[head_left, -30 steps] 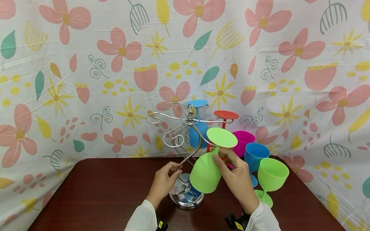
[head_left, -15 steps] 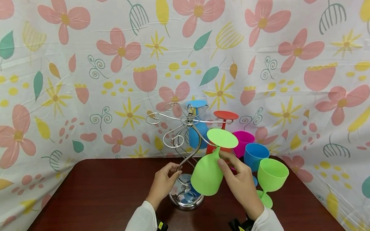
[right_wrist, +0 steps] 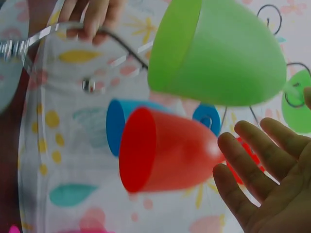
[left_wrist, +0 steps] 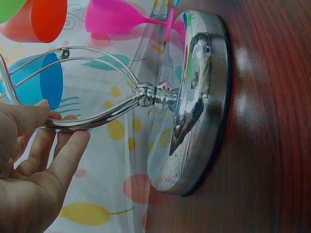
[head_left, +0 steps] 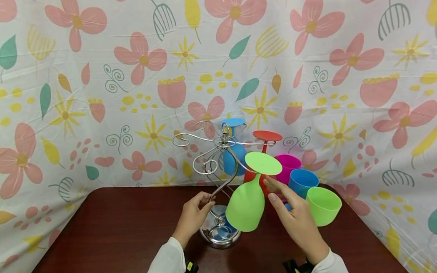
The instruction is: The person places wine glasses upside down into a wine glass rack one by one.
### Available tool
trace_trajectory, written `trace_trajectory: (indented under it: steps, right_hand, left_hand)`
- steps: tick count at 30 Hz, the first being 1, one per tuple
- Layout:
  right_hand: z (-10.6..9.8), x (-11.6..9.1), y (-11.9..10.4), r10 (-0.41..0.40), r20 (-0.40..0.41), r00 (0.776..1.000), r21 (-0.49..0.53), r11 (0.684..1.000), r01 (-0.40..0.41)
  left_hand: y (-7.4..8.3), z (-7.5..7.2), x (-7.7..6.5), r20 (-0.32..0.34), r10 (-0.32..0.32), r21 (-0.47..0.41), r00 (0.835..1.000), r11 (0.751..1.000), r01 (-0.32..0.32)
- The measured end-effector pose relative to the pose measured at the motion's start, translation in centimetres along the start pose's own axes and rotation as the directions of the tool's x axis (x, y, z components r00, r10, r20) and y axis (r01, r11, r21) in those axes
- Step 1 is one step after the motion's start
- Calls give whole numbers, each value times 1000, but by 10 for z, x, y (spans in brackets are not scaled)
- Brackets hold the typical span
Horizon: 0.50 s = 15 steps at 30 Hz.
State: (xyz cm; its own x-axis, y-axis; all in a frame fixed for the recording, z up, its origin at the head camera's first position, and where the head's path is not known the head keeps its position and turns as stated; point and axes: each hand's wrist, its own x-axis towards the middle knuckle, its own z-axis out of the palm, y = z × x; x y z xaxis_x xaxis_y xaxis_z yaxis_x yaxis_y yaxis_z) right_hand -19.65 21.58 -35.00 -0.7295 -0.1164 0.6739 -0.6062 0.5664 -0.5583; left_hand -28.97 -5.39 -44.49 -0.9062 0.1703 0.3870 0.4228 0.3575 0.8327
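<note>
My left hand (head_left: 193,214) grips a curved rod of the silver metal goblet rack (left_wrist: 99,119), fingers and thumb around it. A light green goblet (head_left: 245,206) hangs upside down by its foot from the rack's front right arm. Just right of its stem, my right hand (head_left: 296,215) is spread with nothing in it; in the right wrist view its fingers (right_wrist: 248,160) are straight and apart from the goblet. Also upside down on the rack are a red goblet (right_wrist: 165,150) and, farther back, a blue goblet (head_left: 234,156).
Right of the rack, a magenta goblet (head_left: 289,167), a blue goblet (head_left: 303,183) and another green goblet (head_left: 323,207) stand upright on the dark wooden table (head_left: 141,224). The rack's round chrome base (head_left: 221,236) sits on the table. A flower-print cloth (head_left: 214,61) hangs behind.
My right hand has let go of the green goblet's stem and drawn back to the right, its fingers opening. The goblet hangs from the rack arm. My left hand has stayed put.
</note>
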Motion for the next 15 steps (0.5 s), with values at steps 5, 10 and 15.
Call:
trace_trajectory:
  steps: [5, 10, 15]
  right_hand:
    - [-16, -3, 5, 79, -26, 997, -84, 993, -81]
    - [-37, -4, 14, 192, -65, 979, -191, 961, -201]
    - [-56, -4, 25, 239, -108, 965, -282, 924, -260]
  left_hand:
    - [0, 0, 0, 6, -1, -2, 1000, 1000, 1]
    - [0, 0, -1, -2, 2, 8, 1000, 1000, -2]
    - [0, 1, 0, -4, 1, 15, 1000, 1000, -1]
